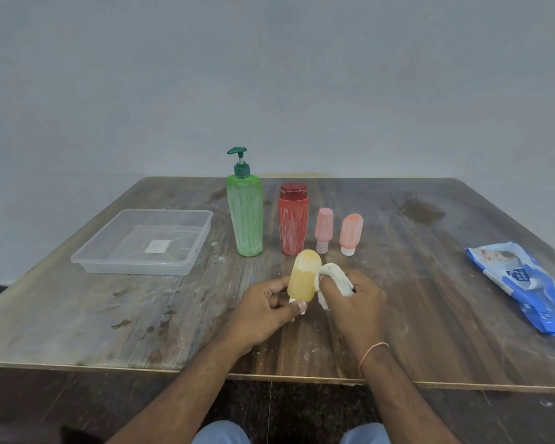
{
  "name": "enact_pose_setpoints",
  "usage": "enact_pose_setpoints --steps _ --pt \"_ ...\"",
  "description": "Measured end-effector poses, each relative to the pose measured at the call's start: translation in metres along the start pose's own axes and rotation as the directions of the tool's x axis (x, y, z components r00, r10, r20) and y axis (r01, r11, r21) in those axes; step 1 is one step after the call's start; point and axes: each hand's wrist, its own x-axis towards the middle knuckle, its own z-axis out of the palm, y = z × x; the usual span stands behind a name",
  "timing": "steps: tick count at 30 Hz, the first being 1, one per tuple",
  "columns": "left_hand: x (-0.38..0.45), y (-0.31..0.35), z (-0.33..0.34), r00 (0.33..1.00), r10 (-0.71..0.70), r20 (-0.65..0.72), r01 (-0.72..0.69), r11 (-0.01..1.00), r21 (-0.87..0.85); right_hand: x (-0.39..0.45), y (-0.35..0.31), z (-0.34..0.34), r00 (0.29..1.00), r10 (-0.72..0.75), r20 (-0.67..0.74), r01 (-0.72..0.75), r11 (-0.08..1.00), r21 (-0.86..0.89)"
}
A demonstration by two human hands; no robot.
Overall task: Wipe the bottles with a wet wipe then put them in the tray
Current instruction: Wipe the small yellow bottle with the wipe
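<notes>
Presently the yellow bottle (pixel 303 277) is gripped cap-down by the left hand (pixel 266 310), exposing its side to the wipe (pixel 334 277) bunched in the right hand (pixel 359 302).

I count five bottles in total. Four stand on the table (pixel 430 283) in a row: one green pump bottle (pixel 245 216), one red bottle (pixel 293 221) with a dark red cap, one pink bottle (pixel 323 229) standing on its cap, and one orange-pink bottle (pixel 350 232) also on its cap. The fifth is one yellow bottle (pixel 303 275), held off the table surface. I count one clear plastic tray (pixel 109 251), with zero bottles inside it. I count one white wet wipe (pixel 430 277) in use and one blue wipes packet (pixel 523 283). Two hands are in view: one left hand (pixel 265 310) and one right hand (pixel 358 304).
</notes>
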Motion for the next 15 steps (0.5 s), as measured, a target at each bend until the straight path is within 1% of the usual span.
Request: enact_pose_setpoints --steps 2,4,7,9,12,13,15 --pt "0.0001 -0.0015 0.0004 1.0 0.003 0.024 -0.005 0.998 0.062 0.002 -0.0026 -0.001 0.999 0.016 -0.034 -0.014 0.998 0.055" --pt "0.0007 -0.0035 0.0 1.0 0.008 0.018 -0.01 0.997 0.079 0.0018 -0.0018 -0.0016 1.0 -0.002 -0.012 0.003 0.997 0.084" --pt "-0.0006 -0.0027 0.0002 1.0 0.019 -0.019 -0.018 0.997 0.079 -0.0009 -0.0001 -0.0022 0.999 0.003 0.04 -0.005 0.999 0.039" --pt "-0.0005 -0.0018 -0.0001 1.0 0.02 -0.016 -0.018 0.994 0.112 0.0004 -0.0013 -0.0029 0.999 0.032 0.014 -0.032 0.999 0.02" --pt "0.0005 -0.0028 0.0002 0.999 0.043 0.006 -0.044 0.977 0.211 0.0023 -0.003 -0.0027 0.999 0.043 -0.031 -0.042 0.998 0.037" --pt "0.0003 -0.0022 0.0009 0.999 0.052 0.0 -0.05 0.973 0.225 0.0023 -0.0018 -0.0027 0.999 0.036 -0.028 -0.034 0.998 0.049" --pt "-0.0015 -0.0007 0.0022 0.997 0.074 -0.026 -0.066 0.97 0.234 0.0009 0.0014 -0.0031 1.0 0.012 0.022 -0.013 0.999 0.041"
